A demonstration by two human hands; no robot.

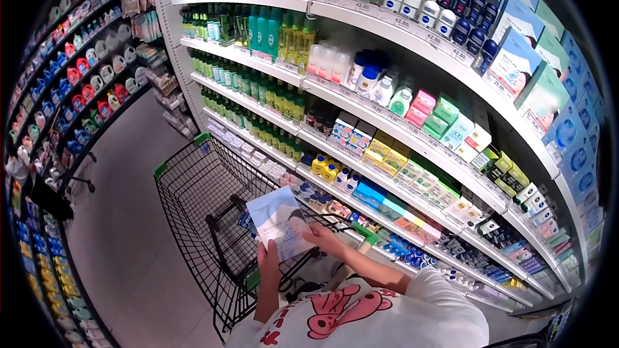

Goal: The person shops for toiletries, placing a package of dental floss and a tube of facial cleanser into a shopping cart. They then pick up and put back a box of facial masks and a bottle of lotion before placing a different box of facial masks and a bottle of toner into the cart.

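A flat, pale-blue box [278, 216] with a person's picture printed on its front is tilted up before my chest, over the near end of the cart. My left hand [268, 258] grips its lower left edge, thumb on the front. On the other side, my right hand [324, 240] holds the lower right edge. Similar pale-blue boxes [514, 58] stand on the upper right shelf. Below the held box is a black wire shopping cart [184, 225] with green corners; a green section of its handle [365, 232] shows beside my right forearm.
Long white shelves [387, 22] curve along the right, stocked with roll-on deodorants [410, 4], green bottles [263, 29] and small boxes [445, 116]. Across the grey aisle floor [119, 219], shelves of detergent bottles [84, 93] line the left. A person in dark trousers [48, 196] stands there.
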